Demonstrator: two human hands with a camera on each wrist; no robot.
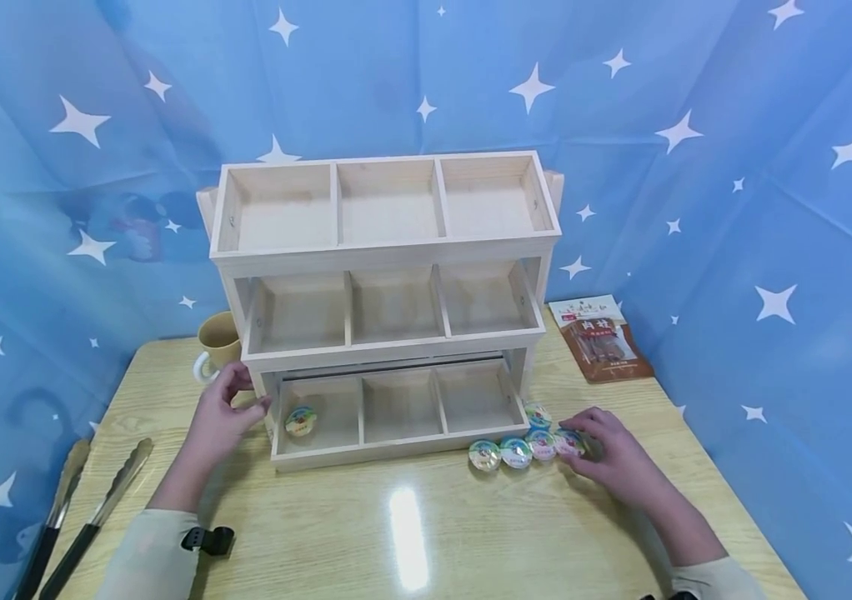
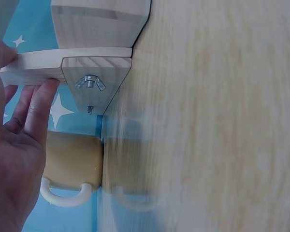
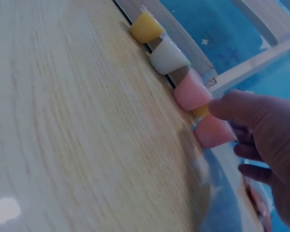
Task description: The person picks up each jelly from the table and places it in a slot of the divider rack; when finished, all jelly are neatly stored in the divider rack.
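My left hand (image 1: 225,414) grips the side of a three-tier wooden shelf (image 1: 388,250); in the left wrist view its thumb and fingers lie on either side of a wooden upright (image 2: 34,65) near a wing nut. At the shelf's lower right corner, my right hand (image 1: 613,454) has its thumb and fingers about the rightmost pink jelly cup (image 1: 569,443), which stands on the table. Beside it are several more jelly cups, among them a pink one (image 3: 191,90), a white one (image 3: 168,55) and a yellow one (image 3: 146,27). Another jelly cup (image 1: 301,421) sits in the bottom tier's left compartment.
A tan mug (image 1: 219,337) with a white handle stands left of the shelf. Metal tongs (image 1: 107,504) with black handles lie at the table's left. A brown snack packet (image 1: 602,340) lies at the back right. Blue star-patterned cloth (image 1: 734,167) surrounds the table.
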